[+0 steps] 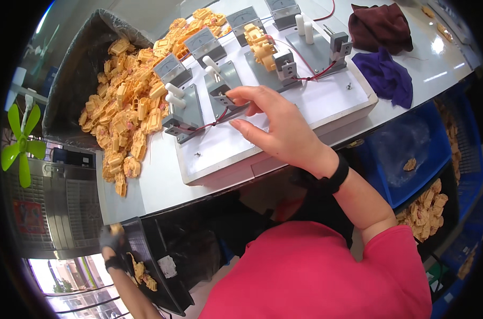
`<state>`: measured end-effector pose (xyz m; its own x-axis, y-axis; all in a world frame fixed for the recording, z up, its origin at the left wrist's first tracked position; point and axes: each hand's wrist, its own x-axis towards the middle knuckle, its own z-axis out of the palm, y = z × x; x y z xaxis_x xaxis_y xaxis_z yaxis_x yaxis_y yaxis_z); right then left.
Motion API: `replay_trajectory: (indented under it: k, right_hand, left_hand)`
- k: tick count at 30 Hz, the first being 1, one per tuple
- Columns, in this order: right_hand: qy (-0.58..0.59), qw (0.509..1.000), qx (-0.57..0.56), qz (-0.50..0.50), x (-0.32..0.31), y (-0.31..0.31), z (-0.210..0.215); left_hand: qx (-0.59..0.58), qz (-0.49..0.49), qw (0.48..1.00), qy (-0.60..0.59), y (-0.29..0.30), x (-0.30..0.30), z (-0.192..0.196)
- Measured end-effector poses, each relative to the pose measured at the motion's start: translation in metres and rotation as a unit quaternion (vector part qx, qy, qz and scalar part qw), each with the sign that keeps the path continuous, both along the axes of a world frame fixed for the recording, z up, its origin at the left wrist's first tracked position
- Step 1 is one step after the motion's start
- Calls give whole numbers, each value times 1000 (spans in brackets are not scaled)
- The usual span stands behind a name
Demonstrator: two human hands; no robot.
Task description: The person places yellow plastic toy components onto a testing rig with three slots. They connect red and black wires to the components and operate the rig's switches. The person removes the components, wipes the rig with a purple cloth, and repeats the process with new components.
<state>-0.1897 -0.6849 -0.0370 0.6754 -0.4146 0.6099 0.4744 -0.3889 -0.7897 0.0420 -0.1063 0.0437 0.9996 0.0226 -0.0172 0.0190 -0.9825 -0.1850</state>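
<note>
My right hand (284, 125) reaches over the white test board (326, 111), its thumb and forefinger apart and curved. The forefinger tip meets the metal clamp block of a grey fixture (220, 85) with white pegs; nothing shows between the fingers. At the lower left, my left hand (108, 240), in a dark grey glove and smeared by motion, holds a yellow plastic part (115, 228) above a black bin (159, 266). Another yellow plastic housing (260, 47) sits on a fixture farther back. Small grey panel meters (205, 45) stand behind the fixtures.
Yellow parts (124, 101) spill from a black lined bin (66, 101) onto the table's left side. A brown cloth (380, 29) and a purple cloth (385, 77) lie at the right. Below are a blue crate (401, 143) and more parts (425, 212). A green fan (22, 143) stands left.
</note>
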Motion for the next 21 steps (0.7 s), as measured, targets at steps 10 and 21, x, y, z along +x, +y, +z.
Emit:
replay_trajectory:
  k: [10,21]
  right_hand:
    - [134,927,-271,-221,-59,-50,8]
    - [210,927,-277,-139,-53,-65,6]
  left_hand:
    - [-249,-58,956,-142,48,-1,-87]
    - [-444,-300,843,-42,-342,-117,-76]
